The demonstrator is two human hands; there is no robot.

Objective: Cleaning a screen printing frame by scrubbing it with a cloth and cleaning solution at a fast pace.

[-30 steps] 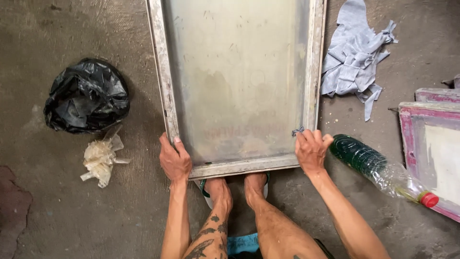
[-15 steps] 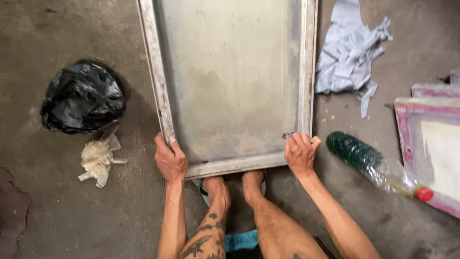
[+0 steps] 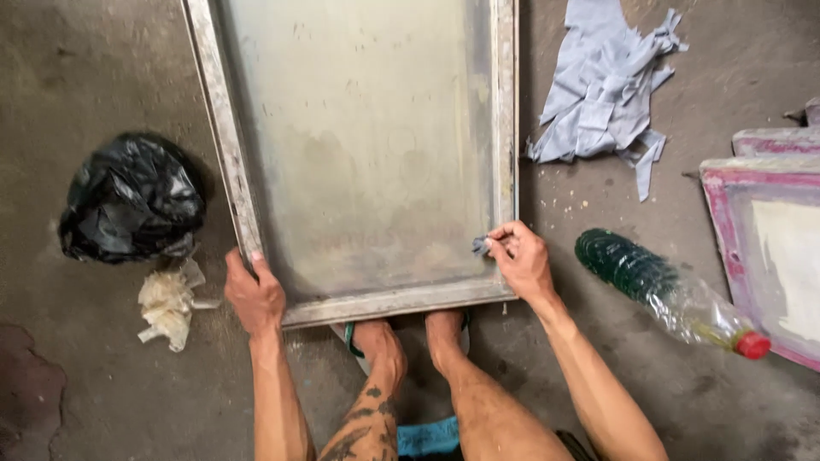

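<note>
The left hand (image 3: 254,297) is clasping the frame's (image 3: 220,128) lower left corner while the right hand (image 3: 523,260) is pinching a small rag (image 3: 481,246) at its lower right corner, a lying bottle (image 3: 662,292) holding green liquid just right of it.

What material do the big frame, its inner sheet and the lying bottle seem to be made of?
Frame: probably metal, perhaps aluminium, with flat grey bars, dull and scuffed. Inner sheet: seemingly fine stretched mesh, matte, stained greenish grey; the weave itself is too fine to see. Bottle: clear thin plastic, ribbed and glossy, dark green at one end, with a red cap.
</note>
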